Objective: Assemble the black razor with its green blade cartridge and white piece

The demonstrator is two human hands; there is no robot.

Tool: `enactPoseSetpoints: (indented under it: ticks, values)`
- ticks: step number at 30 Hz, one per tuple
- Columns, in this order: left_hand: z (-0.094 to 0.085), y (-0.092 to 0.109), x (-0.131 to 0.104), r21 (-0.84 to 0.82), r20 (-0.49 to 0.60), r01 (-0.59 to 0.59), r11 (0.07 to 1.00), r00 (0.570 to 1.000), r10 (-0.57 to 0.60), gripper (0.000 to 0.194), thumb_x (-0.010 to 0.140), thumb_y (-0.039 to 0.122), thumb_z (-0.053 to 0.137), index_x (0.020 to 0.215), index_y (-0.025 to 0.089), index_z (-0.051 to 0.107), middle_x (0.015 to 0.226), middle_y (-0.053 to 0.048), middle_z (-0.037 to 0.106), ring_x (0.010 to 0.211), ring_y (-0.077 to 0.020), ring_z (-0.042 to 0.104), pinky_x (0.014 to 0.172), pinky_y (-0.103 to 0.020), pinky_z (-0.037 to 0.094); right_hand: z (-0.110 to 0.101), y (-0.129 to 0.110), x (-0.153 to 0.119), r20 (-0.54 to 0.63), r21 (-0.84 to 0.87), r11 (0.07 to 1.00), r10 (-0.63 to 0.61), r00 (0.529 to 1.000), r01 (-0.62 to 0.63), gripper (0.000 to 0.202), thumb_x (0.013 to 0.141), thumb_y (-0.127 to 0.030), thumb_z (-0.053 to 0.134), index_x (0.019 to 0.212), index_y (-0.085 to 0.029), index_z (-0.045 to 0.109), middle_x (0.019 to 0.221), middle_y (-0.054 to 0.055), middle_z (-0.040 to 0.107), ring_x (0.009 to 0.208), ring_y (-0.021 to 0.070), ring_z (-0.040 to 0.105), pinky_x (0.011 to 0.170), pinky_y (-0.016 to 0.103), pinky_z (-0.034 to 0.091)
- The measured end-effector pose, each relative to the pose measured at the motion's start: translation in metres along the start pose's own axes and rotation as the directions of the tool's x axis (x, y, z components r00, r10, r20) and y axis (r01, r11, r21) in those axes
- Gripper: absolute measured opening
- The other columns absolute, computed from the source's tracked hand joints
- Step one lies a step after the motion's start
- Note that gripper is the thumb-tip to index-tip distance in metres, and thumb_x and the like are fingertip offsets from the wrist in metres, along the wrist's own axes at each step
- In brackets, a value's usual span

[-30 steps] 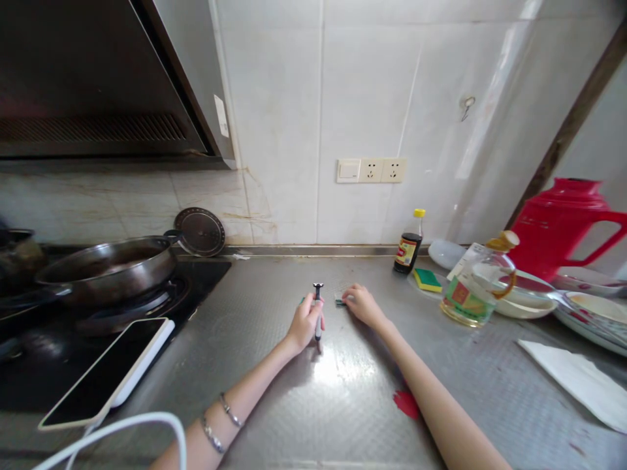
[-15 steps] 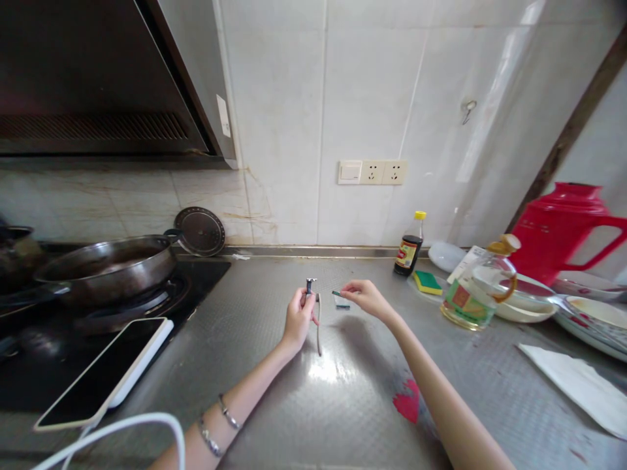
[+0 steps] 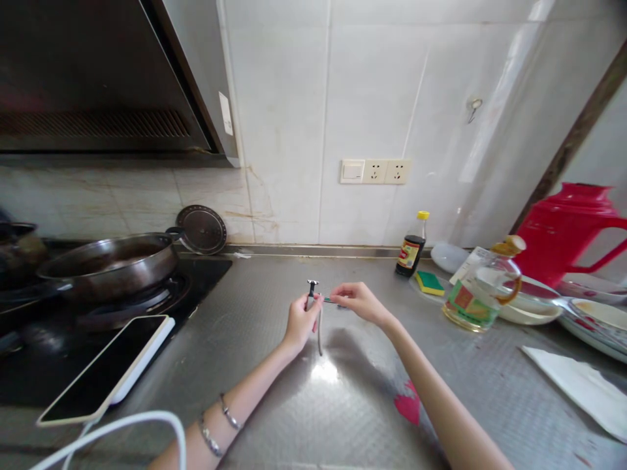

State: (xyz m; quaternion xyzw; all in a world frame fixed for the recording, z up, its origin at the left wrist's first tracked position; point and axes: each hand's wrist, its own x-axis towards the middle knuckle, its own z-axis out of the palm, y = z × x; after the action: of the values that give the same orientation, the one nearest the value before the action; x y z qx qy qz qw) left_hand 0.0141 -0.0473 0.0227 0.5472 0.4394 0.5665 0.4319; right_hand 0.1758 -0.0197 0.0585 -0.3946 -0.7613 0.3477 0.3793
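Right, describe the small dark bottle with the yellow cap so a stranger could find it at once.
Start at the wall sockets on the white tiled wall and drop straight down to the steel counter. Just right of that line, against the wall, stands the small dark bottle. Unlike the larger clear oil bottle and the red jug to its right, it is slim, nearly black, with a red label and yellow cap.

Steel counter (image 3: 274,405) with both hands raised above it: left hand (image 3: 300,320) gripping a razor handle (image 3: 310,295) upright, right hand (image 3: 357,301) pinching a small green piece (image 3: 331,300) just beside the handle's head. At left, wok (image 3: 105,261); at right, oil bottle (image 3: 477,290).
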Motion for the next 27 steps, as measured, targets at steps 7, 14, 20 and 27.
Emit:
enactPoseSetpoints:
  ticks: [7,14,20,27]
  values:
    - [-0.004,-0.005,0.007,-0.059,-0.05,0.014,0.998,0.999,-0.017,0.039,0.07,0.053,0.057,0.076,0.015,0.054,0.04,0.011,0.034,0.029,-0.0054,0.032,0.03,-0.018,0.025,0.002,0.001,-0.001,-0.101,-0.036,0.997,-0.068,0.993,0.065,0.031,0.075,-0.04,0.059,0.094,-0.018,0.069,0.084,0.007,0.069,0.074,0.0176,0.061,0.06,0.026,0.046]
    - [-0.006,-0.011,0.012,-0.192,-0.064,0.066,0.979,0.995,-0.079,0.037,0.068,0.049,0.062,0.064,0.017,0.044,0.042,0.011,0.032,0.031,-0.0038,0.031,0.029,-0.017,0.028,0.003,0.001,-0.003,-0.086,-0.245,0.942,-0.259,0.962,0.231,0.022,0.08,-0.034,0.056,0.092,-0.022,0.07,0.078,0.004,0.067,0.069,0.0143,0.059,0.059,0.024,0.043]
    - [-0.004,-0.01,0.011,-0.239,-0.032,0.102,0.966,0.993,-0.113,0.036,0.067,0.047,0.063,0.062,0.018,0.042,0.043,0.011,0.031,0.032,-0.0037,0.029,0.028,-0.016,0.029,0.003,0.003,-0.003,-0.104,-0.256,0.935,-0.28,0.954,0.246,0.022,0.08,-0.037,0.057,0.089,-0.022,0.071,0.076,0.004,0.067,0.068,0.0142,0.058,0.059,0.023,0.041]
    - [-0.002,-0.006,0.008,-0.293,0.062,0.173,0.94,0.985,-0.162,0.036,0.068,0.05,0.06,0.07,0.015,0.051,0.042,0.011,0.029,0.032,-0.0032,0.026,0.029,-0.016,0.028,0.002,0.005,-0.003,-0.156,-0.262,0.943,-0.252,0.955,0.206,0.024,0.08,-0.039,0.056,0.078,-0.02,0.071,0.07,0.003,0.067,0.065,0.0144,0.057,0.058,0.024,0.039]
